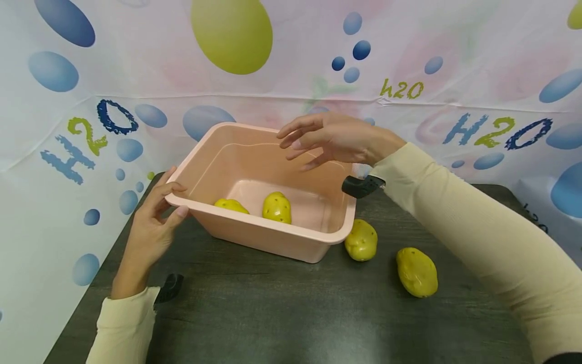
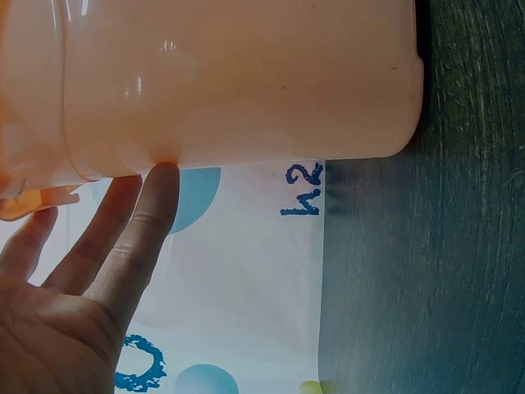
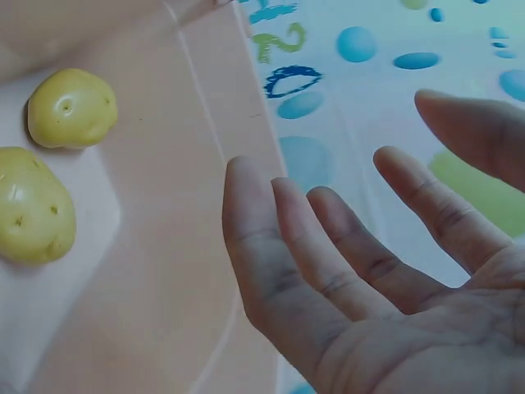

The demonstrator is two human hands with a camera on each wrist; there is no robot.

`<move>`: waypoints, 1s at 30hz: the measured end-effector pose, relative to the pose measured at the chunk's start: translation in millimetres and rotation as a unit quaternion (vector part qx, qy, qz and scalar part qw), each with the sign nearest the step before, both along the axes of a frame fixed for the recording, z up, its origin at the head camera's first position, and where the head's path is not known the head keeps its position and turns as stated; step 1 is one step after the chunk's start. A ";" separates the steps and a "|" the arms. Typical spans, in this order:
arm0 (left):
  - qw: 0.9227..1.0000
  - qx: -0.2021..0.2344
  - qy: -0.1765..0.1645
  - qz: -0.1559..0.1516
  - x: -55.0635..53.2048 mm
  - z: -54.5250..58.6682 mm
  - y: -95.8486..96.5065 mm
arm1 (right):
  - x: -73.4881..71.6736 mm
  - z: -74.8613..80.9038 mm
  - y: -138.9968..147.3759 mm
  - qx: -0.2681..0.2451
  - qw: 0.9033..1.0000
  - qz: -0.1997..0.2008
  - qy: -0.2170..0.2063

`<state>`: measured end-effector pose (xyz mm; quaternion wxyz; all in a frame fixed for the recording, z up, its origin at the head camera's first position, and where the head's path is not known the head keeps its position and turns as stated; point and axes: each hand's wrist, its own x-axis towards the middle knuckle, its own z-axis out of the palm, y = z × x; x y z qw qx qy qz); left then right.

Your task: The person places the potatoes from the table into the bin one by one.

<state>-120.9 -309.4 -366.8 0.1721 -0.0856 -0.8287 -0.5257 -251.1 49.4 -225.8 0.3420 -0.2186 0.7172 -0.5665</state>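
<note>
A pink plastic basin stands on the table, holding a yellow potato and a second potato partly hidden by its front wall. My left hand grips the rim at the basin's left corner; in the left wrist view its fingers touch the outer wall. Above the basin's far right side, my right hand hovers with spread, slightly bent fingers and nothing in them. The right wrist view shows both potatoes inside, one potato farther up than the other potato.
Outside the basin, one potato lies close to its right front corner, and another potato lies farther right. The dark wooden table meets a white backdrop printed with bubbles and H2O lettering.
</note>
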 end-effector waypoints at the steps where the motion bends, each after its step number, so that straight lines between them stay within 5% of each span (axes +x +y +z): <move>1: 1.000 -0.001 -0.001 0.001 -0.5 0.0 -0.2 | 3.1 2.1 7.4 -0.001 1.000 -0.002 0.007; 16: 1.000 0.006 -0.002 0.000 -1.3 -0.5 2.0 | 52.5 7.9 109.1 0.017 0.995 -0.036 0.093; 22: 1.000 0.003 -0.001 0.000 -2.0 -1.0 1.6 | 72.6 -5.7 150.1 0.034 0.991 -0.033 0.122; 30: 1.000 0.000 -0.002 0.006 -0.7 0.2 0.7 | 96.6 -42.3 187.4 0.056 0.988 -0.089 0.112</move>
